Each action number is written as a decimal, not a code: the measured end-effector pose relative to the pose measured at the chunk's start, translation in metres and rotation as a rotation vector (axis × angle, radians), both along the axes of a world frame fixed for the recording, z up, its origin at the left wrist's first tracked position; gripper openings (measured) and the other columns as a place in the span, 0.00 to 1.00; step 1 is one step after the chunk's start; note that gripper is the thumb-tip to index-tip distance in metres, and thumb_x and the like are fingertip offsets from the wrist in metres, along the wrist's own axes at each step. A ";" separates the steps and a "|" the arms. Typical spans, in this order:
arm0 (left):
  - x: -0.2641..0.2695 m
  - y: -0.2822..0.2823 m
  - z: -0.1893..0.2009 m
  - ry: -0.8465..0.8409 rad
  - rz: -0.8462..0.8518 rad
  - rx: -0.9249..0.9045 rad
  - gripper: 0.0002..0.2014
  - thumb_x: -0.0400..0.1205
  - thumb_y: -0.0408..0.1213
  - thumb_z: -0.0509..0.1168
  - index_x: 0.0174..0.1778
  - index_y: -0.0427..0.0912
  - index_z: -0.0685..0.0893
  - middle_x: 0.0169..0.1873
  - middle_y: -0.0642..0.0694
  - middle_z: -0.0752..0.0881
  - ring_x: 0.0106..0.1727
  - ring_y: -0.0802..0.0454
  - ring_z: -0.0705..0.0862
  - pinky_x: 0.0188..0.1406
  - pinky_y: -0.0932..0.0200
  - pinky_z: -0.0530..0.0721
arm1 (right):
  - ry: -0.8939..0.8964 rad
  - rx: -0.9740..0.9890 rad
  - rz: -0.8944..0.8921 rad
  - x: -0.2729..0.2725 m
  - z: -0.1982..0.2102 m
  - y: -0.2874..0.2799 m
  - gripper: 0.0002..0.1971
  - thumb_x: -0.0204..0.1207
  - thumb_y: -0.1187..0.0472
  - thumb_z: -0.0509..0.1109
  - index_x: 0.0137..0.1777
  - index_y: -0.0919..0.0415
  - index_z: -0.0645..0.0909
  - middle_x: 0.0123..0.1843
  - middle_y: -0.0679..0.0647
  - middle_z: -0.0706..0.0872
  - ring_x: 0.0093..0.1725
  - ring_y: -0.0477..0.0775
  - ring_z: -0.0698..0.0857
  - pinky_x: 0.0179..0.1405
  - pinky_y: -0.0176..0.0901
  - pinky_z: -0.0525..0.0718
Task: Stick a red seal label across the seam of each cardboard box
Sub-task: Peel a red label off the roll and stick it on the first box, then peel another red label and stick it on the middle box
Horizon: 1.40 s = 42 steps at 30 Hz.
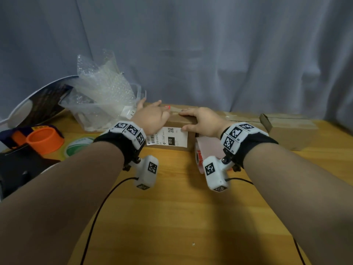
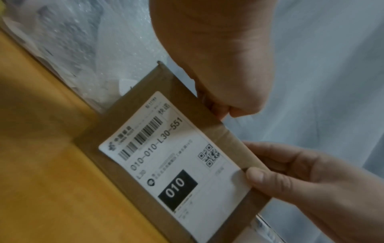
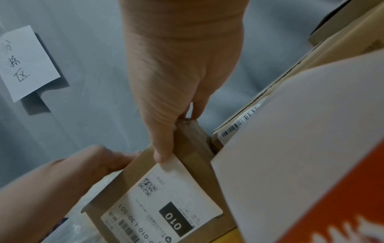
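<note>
A cardboard box [image 1: 178, 122] lies at the back of the wooden table, its white shipping label [image 1: 168, 138] facing me. My left hand [image 1: 162, 108] rests on the box's top, and a small red seal label [image 1: 167, 107] shows between its thumb and forefinger, right at the taped seam. My right hand [image 1: 188, 119] grips the box's right end, thumb on the front face [image 2: 255, 178] and fingers over the top. In the right wrist view the thumb [image 3: 162, 154] touches the shipping label's corner. The seam under the left hand is hidden.
A roll of red labels [image 1: 200, 153] lies just right of the box under my right wrist. A second cardboard box [image 1: 292, 131] stands at the far right. Bubble wrap in a clear tub [image 1: 103, 96] and an orange ring [image 1: 44, 139] crowd the left. A grey curtain hangs behind.
</note>
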State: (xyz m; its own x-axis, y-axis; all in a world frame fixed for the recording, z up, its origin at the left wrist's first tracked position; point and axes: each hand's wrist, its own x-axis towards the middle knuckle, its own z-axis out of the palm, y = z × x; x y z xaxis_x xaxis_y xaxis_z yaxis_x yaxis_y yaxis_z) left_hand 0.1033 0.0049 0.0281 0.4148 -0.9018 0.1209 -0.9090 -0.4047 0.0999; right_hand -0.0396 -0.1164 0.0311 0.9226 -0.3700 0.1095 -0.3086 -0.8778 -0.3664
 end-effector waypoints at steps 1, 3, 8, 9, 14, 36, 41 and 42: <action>-0.003 0.008 -0.001 -0.001 -0.018 -0.042 0.28 0.84 0.43 0.38 0.73 0.50 0.76 0.75 0.52 0.76 0.81 0.57 0.62 0.82 0.45 0.41 | 0.006 0.000 -0.006 0.000 0.001 0.001 0.30 0.73 0.53 0.73 0.74 0.54 0.72 0.76 0.53 0.76 0.74 0.54 0.74 0.73 0.45 0.70; -0.009 0.021 -0.001 0.000 -0.038 -0.114 0.32 0.79 0.44 0.37 0.64 0.48 0.84 0.67 0.49 0.84 0.78 0.58 0.67 0.81 0.49 0.44 | 0.025 -0.019 -0.017 0.000 0.003 0.005 0.30 0.73 0.53 0.73 0.75 0.54 0.71 0.75 0.53 0.76 0.72 0.55 0.75 0.71 0.46 0.72; -0.026 0.036 0.008 -0.069 -0.059 -0.220 0.30 0.77 0.44 0.40 0.46 0.41 0.90 0.57 0.49 0.88 0.70 0.57 0.75 0.74 0.54 0.52 | -0.068 -0.007 -0.045 -0.013 0.013 0.018 0.31 0.75 0.57 0.70 0.78 0.49 0.64 0.76 0.53 0.75 0.73 0.55 0.75 0.72 0.47 0.74; -0.032 0.037 0.010 -0.086 -0.075 -0.238 0.29 0.78 0.44 0.41 0.47 0.42 0.90 0.57 0.49 0.88 0.68 0.55 0.76 0.72 0.54 0.55 | -0.097 -0.002 -0.056 -0.019 0.015 0.019 0.30 0.76 0.57 0.69 0.78 0.48 0.64 0.76 0.53 0.75 0.74 0.55 0.74 0.72 0.46 0.73; -0.065 0.035 0.017 -0.108 -0.152 -0.272 0.17 0.84 0.42 0.52 0.51 0.41 0.86 0.53 0.46 0.87 0.59 0.45 0.78 0.62 0.50 0.69 | -0.113 -0.001 -0.099 -0.063 0.024 0.021 0.25 0.79 0.57 0.66 0.76 0.53 0.68 0.75 0.54 0.76 0.75 0.55 0.74 0.74 0.46 0.70; -0.132 0.018 -0.041 0.940 0.055 -0.505 0.09 0.83 0.40 0.63 0.46 0.37 0.84 0.34 0.48 0.84 0.31 0.59 0.79 0.31 0.68 0.77 | -0.509 0.622 -0.325 -0.144 -0.054 0.024 0.07 0.79 0.59 0.67 0.39 0.58 0.78 0.38 0.47 0.84 0.40 0.43 0.81 0.42 0.34 0.77; -0.130 0.015 -0.022 1.036 -0.018 -0.503 0.04 0.81 0.36 0.65 0.47 0.40 0.82 0.34 0.53 0.85 0.27 0.67 0.84 0.24 0.78 0.77 | -0.670 0.697 -0.363 -0.132 -0.044 0.019 0.06 0.80 0.60 0.66 0.41 0.58 0.77 0.41 0.51 0.87 0.43 0.45 0.86 0.45 0.35 0.83; -0.130 0.015 -0.021 1.055 -0.031 -0.484 0.04 0.81 0.34 0.66 0.50 0.39 0.81 0.36 0.52 0.86 0.29 0.68 0.85 0.24 0.79 0.78 | -0.692 0.709 -0.375 -0.130 -0.044 0.018 0.06 0.79 0.60 0.66 0.41 0.58 0.77 0.41 0.51 0.87 0.43 0.46 0.86 0.45 0.37 0.84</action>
State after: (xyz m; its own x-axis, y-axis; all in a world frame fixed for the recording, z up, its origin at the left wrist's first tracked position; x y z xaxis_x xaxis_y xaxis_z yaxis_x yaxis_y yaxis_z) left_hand -0.0267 0.0195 0.0067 0.4936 -0.8674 0.0635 -0.2912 -0.0960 0.9518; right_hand -0.1701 -0.0989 -0.0127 0.5552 -0.8034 0.2151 -0.0432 -0.2862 -0.9572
